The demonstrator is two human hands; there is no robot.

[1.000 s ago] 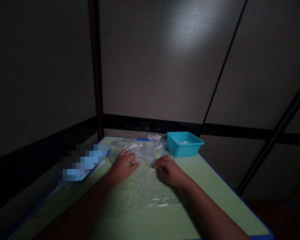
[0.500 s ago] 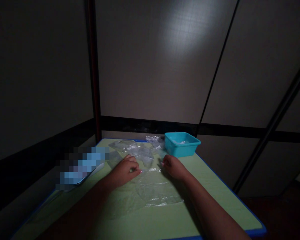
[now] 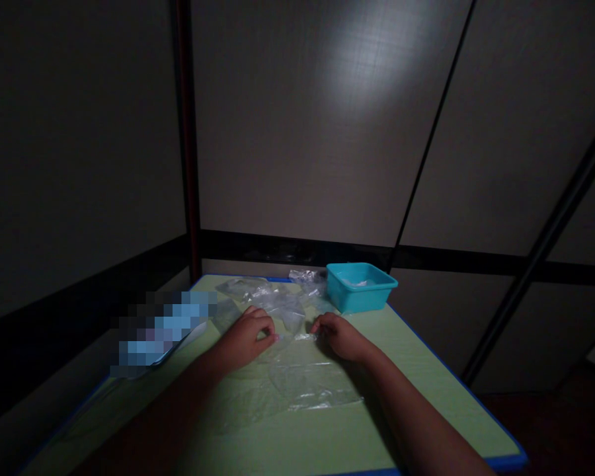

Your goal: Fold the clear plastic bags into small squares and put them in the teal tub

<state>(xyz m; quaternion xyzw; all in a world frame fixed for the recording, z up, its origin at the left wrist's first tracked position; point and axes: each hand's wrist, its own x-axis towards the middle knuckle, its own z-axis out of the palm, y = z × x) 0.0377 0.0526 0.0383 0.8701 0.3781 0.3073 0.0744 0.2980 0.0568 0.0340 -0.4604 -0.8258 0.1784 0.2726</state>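
The one turquoise bin sits by the blue edge; nearer me than it, the green tabletop leaves my right arm room outward. In front of the bin, my right hand has bent fingers; left of that, my left hand curls toward its thumb. Both are at one clear plastic sheet; I can't tell whether either grips it. Crumpled plastic, uncountable, lies left of the bin.

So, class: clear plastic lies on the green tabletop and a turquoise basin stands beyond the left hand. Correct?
Wrong side: the head view shows the turquoise basin beyond the right hand. Clear plastic does lie on the green tabletop.
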